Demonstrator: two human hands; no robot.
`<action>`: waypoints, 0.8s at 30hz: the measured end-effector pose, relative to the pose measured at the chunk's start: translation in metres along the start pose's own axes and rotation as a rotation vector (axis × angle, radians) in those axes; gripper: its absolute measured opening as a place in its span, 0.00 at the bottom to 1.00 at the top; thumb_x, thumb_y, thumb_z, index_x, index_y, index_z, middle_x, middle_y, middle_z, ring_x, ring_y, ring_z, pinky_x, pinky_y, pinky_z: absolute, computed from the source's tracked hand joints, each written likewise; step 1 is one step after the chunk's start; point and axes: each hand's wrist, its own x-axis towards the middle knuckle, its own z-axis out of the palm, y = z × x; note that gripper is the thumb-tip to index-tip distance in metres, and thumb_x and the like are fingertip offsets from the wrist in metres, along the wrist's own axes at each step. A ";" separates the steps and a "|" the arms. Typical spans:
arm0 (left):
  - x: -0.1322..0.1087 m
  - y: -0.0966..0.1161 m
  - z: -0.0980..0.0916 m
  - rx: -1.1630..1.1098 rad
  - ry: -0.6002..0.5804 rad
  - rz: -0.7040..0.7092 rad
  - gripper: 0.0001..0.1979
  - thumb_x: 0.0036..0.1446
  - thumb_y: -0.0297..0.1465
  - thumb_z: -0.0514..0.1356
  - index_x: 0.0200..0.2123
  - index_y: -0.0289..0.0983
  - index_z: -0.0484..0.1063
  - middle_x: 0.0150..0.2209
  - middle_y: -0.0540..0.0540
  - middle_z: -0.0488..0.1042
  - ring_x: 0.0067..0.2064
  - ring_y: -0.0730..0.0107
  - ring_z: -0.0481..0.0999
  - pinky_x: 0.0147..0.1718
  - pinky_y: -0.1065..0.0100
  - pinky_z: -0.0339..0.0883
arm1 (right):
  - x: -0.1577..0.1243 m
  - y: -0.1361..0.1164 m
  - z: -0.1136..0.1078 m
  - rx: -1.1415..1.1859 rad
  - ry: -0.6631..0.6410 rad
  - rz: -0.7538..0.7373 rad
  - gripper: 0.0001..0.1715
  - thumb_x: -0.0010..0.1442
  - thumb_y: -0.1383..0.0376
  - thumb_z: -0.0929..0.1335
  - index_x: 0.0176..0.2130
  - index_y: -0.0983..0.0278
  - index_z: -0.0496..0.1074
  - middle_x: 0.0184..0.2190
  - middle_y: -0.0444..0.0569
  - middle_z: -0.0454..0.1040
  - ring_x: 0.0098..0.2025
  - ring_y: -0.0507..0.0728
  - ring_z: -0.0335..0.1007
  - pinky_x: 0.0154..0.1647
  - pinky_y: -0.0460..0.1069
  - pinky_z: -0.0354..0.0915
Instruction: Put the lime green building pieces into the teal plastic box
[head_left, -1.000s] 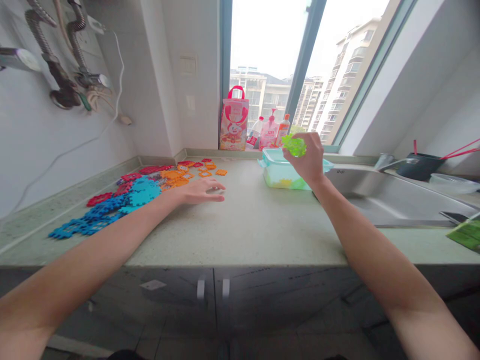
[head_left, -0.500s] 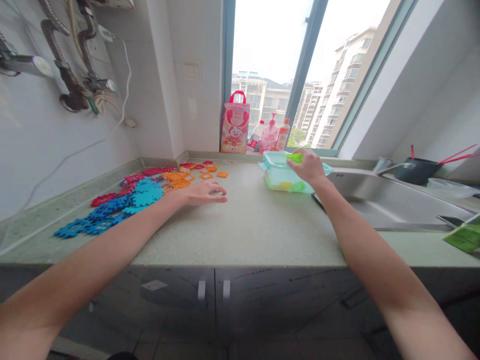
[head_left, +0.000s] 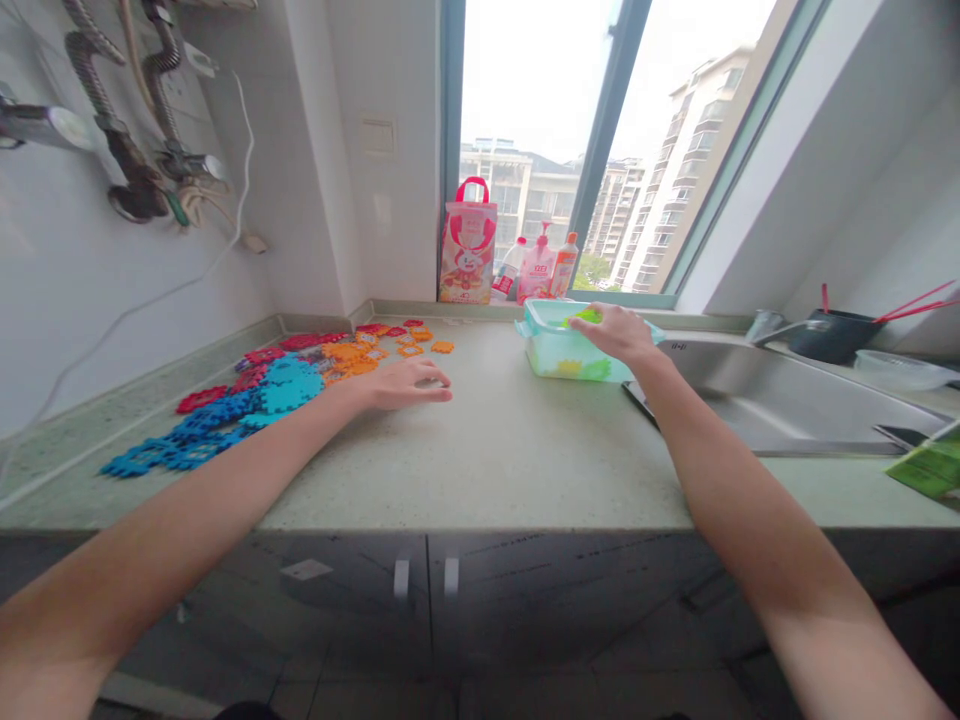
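Observation:
My left hand [head_left: 409, 385] rests low over the counter, fingers apart and holding nothing. Beside it spreads a pile of notched flat plastic building pieces: orange pieces [head_left: 347, 359] closest to the fingers, light blue pieces [head_left: 292, 383], dark blue pieces [head_left: 199, 428] and red pieces [head_left: 204, 399]. My right hand [head_left: 621, 333] is at the top of a translucent teal plastic box [head_left: 546, 352], with its fingers closed on a bright green building piece [head_left: 577, 319]. Through the box's wall, yellow and green pieces show inside. My right fingertips are partly hidden behind the hand.
A steel sink [head_left: 750, 395] lies right of the box, with a faucet [head_left: 787, 333] and a dark pot [head_left: 836, 338] behind it. A pink bag [head_left: 469, 252] and several bottles stand by the window. A green package [head_left: 930, 465] sits at the right edge.
My right hand has lowered slightly into the box's opening with the green piece. My left hand stays nearly in place. The whole view has shifted a little.

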 end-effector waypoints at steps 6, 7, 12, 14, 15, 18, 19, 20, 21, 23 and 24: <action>0.000 -0.002 -0.001 0.005 0.001 -0.004 0.37 0.68 0.63 0.52 0.59 0.41 0.80 0.62 0.39 0.75 0.63 0.51 0.73 0.65 0.57 0.62 | 0.001 0.004 -0.005 0.050 -0.063 -0.050 0.37 0.63 0.36 0.67 0.57 0.54 0.84 0.53 0.54 0.85 0.54 0.71 0.80 0.51 0.59 0.72; 0.000 -0.003 -0.001 0.004 -0.001 -0.002 0.37 0.69 0.63 0.51 0.59 0.41 0.80 0.61 0.39 0.75 0.63 0.51 0.73 0.65 0.57 0.62 | 0.001 0.004 -0.005 0.055 -0.075 -0.062 0.37 0.63 0.36 0.67 0.57 0.54 0.84 0.53 0.54 0.85 0.54 0.70 0.80 0.51 0.58 0.72; 0.001 -0.005 0.000 0.001 -0.006 0.012 0.37 0.72 0.61 0.45 0.58 0.41 0.80 0.60 0.39 0.76 0.62 0.53 0.73 0.65 0.57 0.62 | 0.002 0.007 -0.005 0.052 -0.057 -0.111 0.37 0.62 0.37 0.68 0.58 0.55 0.82 0.55 0.55 0.83 0.53 0.71 0.79 0.51 0.60 0.71; 0.001 -0.005 0.000 0.000 -0.005 0.013 0.37 0.72 0.61 0.45 0.58 0.41 0.80 0.60 0.38 0.75 0.62 0.53 0.74 0.65 0.57 0.62 | 0.003 0.007 -0.003 0.041 -0.044 -0.096 0.37 0.62 0.37 0.68 0.58 0.56 0.80 0.55 0.57 0.83 0.53 0.71 0.79 0.51 0.61 0.71; 0.001 -0.004 0.000 0.000 -0.004 0.011 0.38 0.72 0.61 0.45 0.58 0.40 0.80 0.60 0.38 0.75 0.62 0.53 0.74 0.65 0.57 0.62 | 0.003 0.007 -0.003 0.035 -0.042 -0.083 0.36 0.63 0.37 0.68 0.58 0.56 0.80 0.54 0.58 0.83 0.53 0.71 0.79 0.52 0.61 0.71; 0.001 -0.003 0.000 0.004 -0.004 0.005 0.38 0.72 0.61 0.45 0.58 0.41 0.80 0.60 0.38 0.76 0.62 0.52 0.74 0.65 0.57 0.62 | 0.003 0.006 0.000 0.030 -0.018 -0.066 0.35 0.64 0.38 0.66 0.54 0.57 0.82 0.54 0.57 0.83 0.54 0.72 0.79 0.53 0.61 0.71; 0.001 -0.003 0.000 0.005 -0.005 0.002 0.38 0.72 0.61 0.45 0.58 0.41 0.80 0.60 0.39 0.76 0.62 0.52 0.74 0.64 0.57 0.62 | 0.003 0.006 0.002 0.036 -0.001 -0.064 0.35 0.65 0.39 0.66 0.54 0.57 0.83 0.54 0.57 0.83 0.55 0.72 0.78 0.53 0.61 0.71; 0.001 -0.002 0.000 0.007 -0.005 0.000 0.38 0.72 0.61 0.45 0.58 0.41 0.80 0.60 0.39 0.76 0.62 0.52 0.74 0.64 0.57 0.63 | 0.003 0.006 0.003 0.043 0.019 -0.061 0.35 0.65 0.39 0.65 0.53 0.58 0.84 0.53 0.58 0.83 0.55 0.72 0.78 0.53 0.61 0.71; 0.001 -0.002 0.000 0.010 -0.006 0.001 0.38 0.72 0.61 0.44 0.58 0.41 0.80 0.60 0.38 0.76 0.62 0.52 0.74 0.64 0.57 0.63 | 0.003 0.006 0.004 0.049 0.042 -0.056 0.35 0.66 0.39 0.64 0.53 0.58 0.84 0.53 0.58 0.84 0.56 0.72 0.78 0.54 0.61 0.71; 0.001 -0.002 -0.001 0.014 -0.004 0.005 0.38 0.72 0.61 0.44 0.58 0.41 0.80 0.60 0.38 0.76 0.62 0.52 0.74 0.64 0.57 0.62 | 0.002 0.005 0.007 0.051 0.085 -0.043 0.35 0.68 0.40 0.63 0.53 0.59 0.85 0.51 0.59 0.84 0.55 0.73 0.79 0.53 0.61 0.71; 0.001 -0.002 -0.001 0.016 -0.004 0.005 0.39 0.72 0.61 0.43 0.58 0.41 0.80 0.60 0.38 0.76 0.61 0.52 0.74 0.64 0.57 0.62 | 0.001 0.005 0.008 0.048 0.101 -0.039 0.36 0.68 0.40 0.62 0.53 0.59 0.85 0.50 0.60 0.84 0.54 0.73 0.79 0.52 0.61 0.71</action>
